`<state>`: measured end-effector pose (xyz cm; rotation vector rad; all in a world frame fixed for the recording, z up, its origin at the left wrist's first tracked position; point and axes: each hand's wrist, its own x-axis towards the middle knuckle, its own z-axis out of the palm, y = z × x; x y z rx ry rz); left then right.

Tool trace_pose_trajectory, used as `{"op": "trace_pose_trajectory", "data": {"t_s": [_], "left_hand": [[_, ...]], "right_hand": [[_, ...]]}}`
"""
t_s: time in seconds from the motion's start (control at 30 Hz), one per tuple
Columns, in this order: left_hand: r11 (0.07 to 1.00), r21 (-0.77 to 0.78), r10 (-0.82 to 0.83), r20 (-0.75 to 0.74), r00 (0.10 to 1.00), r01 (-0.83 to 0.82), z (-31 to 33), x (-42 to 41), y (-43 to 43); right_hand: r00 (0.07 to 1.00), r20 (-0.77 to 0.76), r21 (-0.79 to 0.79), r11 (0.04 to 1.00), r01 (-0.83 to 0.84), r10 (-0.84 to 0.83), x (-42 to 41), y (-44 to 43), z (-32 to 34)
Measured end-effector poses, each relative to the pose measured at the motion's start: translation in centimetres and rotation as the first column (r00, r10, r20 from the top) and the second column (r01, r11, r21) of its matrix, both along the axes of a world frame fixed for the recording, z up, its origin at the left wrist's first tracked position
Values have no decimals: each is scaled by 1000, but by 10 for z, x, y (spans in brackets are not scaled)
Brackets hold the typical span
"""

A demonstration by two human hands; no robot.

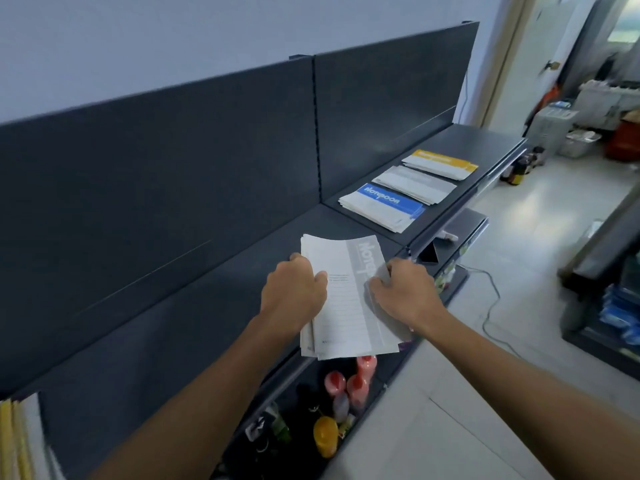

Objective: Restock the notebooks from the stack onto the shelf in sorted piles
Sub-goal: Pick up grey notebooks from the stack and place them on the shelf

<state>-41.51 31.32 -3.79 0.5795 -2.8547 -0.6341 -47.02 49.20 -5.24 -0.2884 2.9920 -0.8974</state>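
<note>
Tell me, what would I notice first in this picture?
The left hand and right hand grip a grey-topped stack of notebooks over the dark shelf, mid-frame. Farther along the shelf lie a blue pile, a grey pile and a yellow pile, side by side. Pink and yellow bottles stand on a lower level beneath.

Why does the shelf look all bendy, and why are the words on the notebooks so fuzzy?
Head view: the wide-angle lens bows the shelf edges. Head view: print on the notebook stack, gripped by the left hand and right hand, is soft, probably from movement blur. Head view: the window at top right is washed out by glare.
</note>
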Motion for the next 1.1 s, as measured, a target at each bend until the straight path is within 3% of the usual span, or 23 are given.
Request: {"op": "trace_pose_trajectory", "data": {"t_s": [0.4, 0.67, 0.9, 1.1], "left_hand": [[994, 49, -98, 51, 994, 96, 6, -128, 103], [959, 71, -274, 2, 962, 273, 5, -227, 136], [926, 86, -373, 49, 927, 368, 8, -308, 182], [891, 100, -447, 34, 894, 442, 2, -373, 236]], "right_hand": [[994, -53, -18, 996, 91, -92, -106, 104, 2], [963, 0, -21, 963, 268, -268, -185, 143, 5], [916, 34, -38, 915, 401, -400, -242, 187, 7], [895, 57, -70, 893, 445, -442, -294, 245, 4]]}}
